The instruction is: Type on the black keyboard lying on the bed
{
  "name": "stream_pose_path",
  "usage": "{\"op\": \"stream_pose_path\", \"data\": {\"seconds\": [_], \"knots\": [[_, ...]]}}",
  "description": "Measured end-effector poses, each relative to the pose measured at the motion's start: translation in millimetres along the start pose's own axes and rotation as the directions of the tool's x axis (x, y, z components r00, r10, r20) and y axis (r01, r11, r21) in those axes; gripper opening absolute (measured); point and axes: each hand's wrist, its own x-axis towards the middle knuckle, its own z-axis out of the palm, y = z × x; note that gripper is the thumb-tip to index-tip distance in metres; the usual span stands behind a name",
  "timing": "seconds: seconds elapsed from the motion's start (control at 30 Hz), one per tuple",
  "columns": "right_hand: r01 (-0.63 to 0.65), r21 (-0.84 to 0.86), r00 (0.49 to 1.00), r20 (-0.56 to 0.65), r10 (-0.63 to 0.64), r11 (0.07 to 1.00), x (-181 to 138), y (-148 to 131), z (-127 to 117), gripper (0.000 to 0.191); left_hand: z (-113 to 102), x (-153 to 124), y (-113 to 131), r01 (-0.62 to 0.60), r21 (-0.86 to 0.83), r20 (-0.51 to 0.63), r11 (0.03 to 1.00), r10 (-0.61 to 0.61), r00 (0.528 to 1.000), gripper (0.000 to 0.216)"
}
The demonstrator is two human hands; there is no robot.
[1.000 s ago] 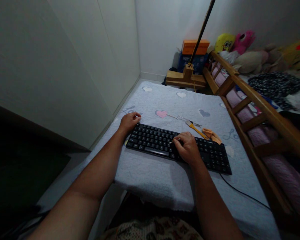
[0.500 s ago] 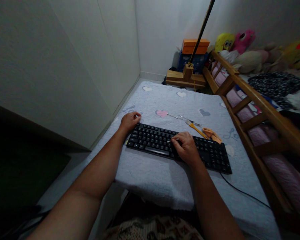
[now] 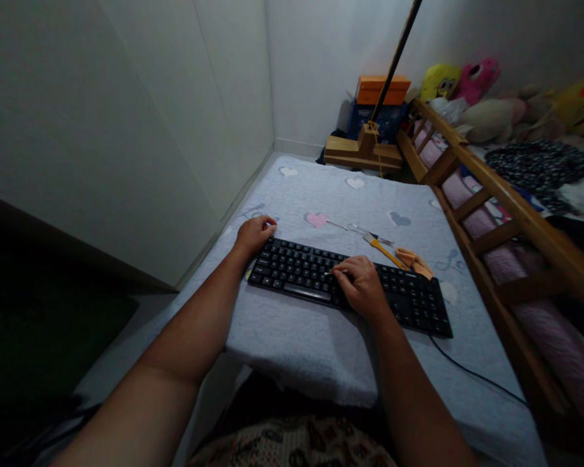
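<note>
A black keyboard [image 3: 302,269] lies across a pale blanket with heart prints [image 3: 321,188]. My left hand [image 3: 254,234] grips the keyboard's far left corner with curled fingers. My right hand [image 3: 363,285] rests over the middle keys, fingers pinched on a thin pale tool whose tip [image 3: 329,273] points left onto the keys. Beyond the keyboard lie a yellow-handled brush [image 3: 382,249], a thin metal tool [image 3: 357,228] and an orange cloth [image 3: 415,261].
The keyboard's cable [image 3: 472,376] trails off to the right front. A wooden bed rail [image 3: 496,188] runs along the right, with plush toys [image 3: 460,81] behind it. A wooden stand with a dark pole [image 3: 365,146] and an orange box [image 3: 382,89] stand at the back. White wall on the left.
My right hand has slid a little to the left along the keys with the thin tool. My left hand stays on the keyboard's corner.
</note>
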Motion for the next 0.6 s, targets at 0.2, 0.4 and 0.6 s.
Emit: {"op": "stream_pose_path", "data": {"seconds": [0.2, 0.4, 0.6], "knots": [[-0.01, -0.005, 1.0, -0.01, 0.01, 1.0, -1.6, 3.4, -1.2, 0.014, 0.7, 1.1, -1.5, -0.004, 0.004, 0.003, 1.0, 0.004, 1.0, 0.031], [-0.016, -0.008, 1.0, -0.027, 0.016, 1.0, -1.9, 5.8, -3.4, 0.014, 0.5, 1.2, -1.4, 0.005, 0.005, 0.002, 1.0, -0.005, 1.0, 0.032], [-0.036, -0.029, 0.999, -0.031, 0.035, 0.999, -2.1, 7.6, -5.0, 0.013, 0.6, 1.1, -1.1, 0.009, 0.003, -0.001, 1.0, -0.009, 1.0, 0.031]]}}
